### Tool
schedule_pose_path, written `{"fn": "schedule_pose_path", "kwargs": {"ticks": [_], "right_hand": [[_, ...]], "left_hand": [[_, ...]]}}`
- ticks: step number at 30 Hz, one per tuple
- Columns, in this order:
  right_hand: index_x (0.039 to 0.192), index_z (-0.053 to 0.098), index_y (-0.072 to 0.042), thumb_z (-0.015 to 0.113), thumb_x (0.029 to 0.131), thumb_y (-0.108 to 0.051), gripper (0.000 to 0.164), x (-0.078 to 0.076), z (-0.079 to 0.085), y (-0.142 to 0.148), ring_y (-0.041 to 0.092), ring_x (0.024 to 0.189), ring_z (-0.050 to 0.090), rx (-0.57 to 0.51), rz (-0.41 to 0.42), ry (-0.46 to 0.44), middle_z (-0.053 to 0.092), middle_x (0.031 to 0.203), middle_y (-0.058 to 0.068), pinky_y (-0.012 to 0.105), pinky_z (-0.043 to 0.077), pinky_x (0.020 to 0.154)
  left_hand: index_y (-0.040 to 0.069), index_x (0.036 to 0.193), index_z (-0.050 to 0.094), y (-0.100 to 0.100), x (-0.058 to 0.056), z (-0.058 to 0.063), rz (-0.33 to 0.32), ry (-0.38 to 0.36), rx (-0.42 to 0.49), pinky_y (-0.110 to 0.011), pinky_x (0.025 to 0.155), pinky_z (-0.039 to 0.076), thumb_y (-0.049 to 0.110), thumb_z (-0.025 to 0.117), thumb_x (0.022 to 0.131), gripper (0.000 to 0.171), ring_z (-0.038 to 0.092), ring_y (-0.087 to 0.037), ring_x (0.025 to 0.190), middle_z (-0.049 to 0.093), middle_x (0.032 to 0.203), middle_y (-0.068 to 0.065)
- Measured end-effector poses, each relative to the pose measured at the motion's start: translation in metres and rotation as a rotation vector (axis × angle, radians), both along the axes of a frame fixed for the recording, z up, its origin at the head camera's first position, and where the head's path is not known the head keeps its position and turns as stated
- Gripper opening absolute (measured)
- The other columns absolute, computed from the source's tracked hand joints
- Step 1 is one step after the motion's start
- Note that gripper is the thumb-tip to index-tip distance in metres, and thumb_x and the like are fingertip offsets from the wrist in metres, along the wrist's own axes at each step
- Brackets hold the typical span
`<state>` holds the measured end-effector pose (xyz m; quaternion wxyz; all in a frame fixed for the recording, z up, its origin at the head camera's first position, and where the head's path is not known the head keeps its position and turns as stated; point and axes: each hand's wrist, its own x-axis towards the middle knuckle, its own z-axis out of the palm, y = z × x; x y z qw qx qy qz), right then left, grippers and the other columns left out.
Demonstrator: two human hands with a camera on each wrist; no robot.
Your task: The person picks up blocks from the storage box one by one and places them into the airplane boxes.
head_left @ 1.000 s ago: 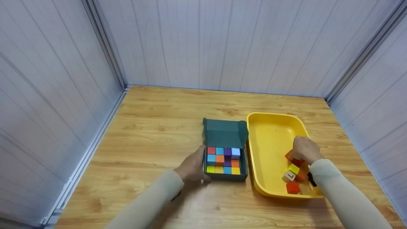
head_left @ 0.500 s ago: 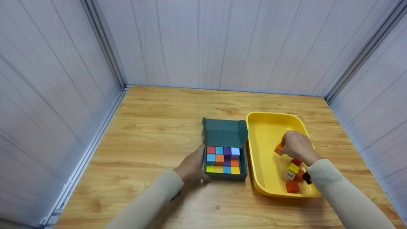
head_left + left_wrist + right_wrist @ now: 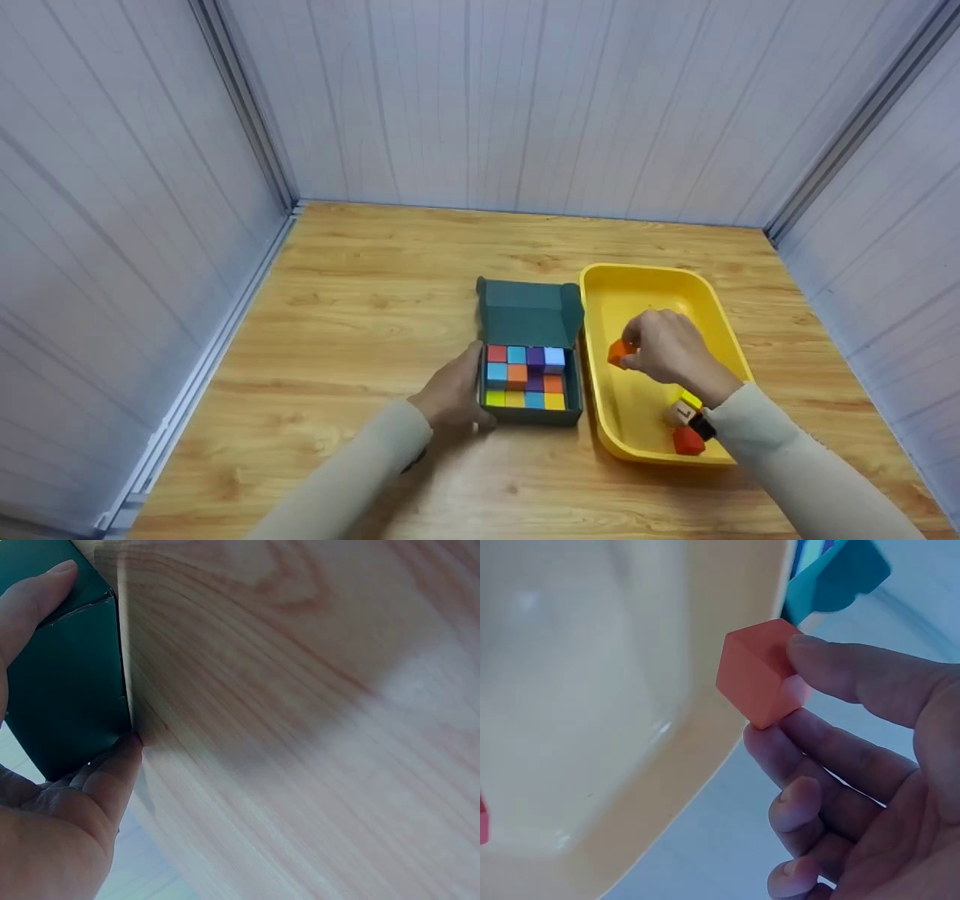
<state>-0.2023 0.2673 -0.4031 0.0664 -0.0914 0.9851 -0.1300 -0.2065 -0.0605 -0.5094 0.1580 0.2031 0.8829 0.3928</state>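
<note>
Between thumb and fingers, my right hand [image 3: 664,346] pinches an orange cube [image 3: 754,671] above the yellow tray [image 3: 611,439]. A dark green box [image 3: 531,417] with its lid folded back stands left of the tray. Rows of coloured cubes [image 3: 517,376] fill most of it, with a dark gap along the right side. My left hand [image 3: 448,390] grips the box at its near left corner. The left wrist view shows the thumb on one face and the fingers along another.
Several loose cubes lie at the near end of the tray, among them a red cube [image 3: 688,441] and a pale cube [image 3: 682,412] with a black mark. My right sleeve [image 3: 787,450] hides part of the tray's rim. Pale panel walls [image 3: 487,105] enclose the wooden table [image 3: 375,285].
My right hand has picked the orange cube out of the pile and carried it left across the tray, toward the box. My left hand and the box have stayed in place.
</note>
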Motion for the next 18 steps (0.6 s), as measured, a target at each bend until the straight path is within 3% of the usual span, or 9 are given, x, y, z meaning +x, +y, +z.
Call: {"fn": "schedule_pose_path", "kwargs": {"ticks": [9,18], "right_hand": [[0.094,0.082,-0.011,0.091,0.079,-0.026,0.024,0.012,0.001,-0.041,0.02,0.078,0.062,-0.021,0.099,0.053,0.076,0.09,0.0,0.04,0.054,0.078],[0.084,0.08,-0.012,0.092,0.076,-0.024,0.019,0.011,-0.014,-0.077,0.017,0.068,0.057,0.026,0.187,0.104,0.07,0.074,-0.004,0.033,0.051,0.068]], "left_hand": [[0.02,0.151,0.03,0.001,-0.002,0.0,0.005,-0.012,-0.017,-0.042,0.117,0.036,0.012,0.1,0.061,0.114,0.05,-0.018,0.128,0.052,0.143,0.001],[0.016,0.149,0.032,0.0,-0.001,0.0,-0.008,0.015,0.001,-0.045,0.114,0.04,0.012,0.101,0.06,0.112,0.053,-0.022,0.124,0.056,0.137,-0.002]]}}
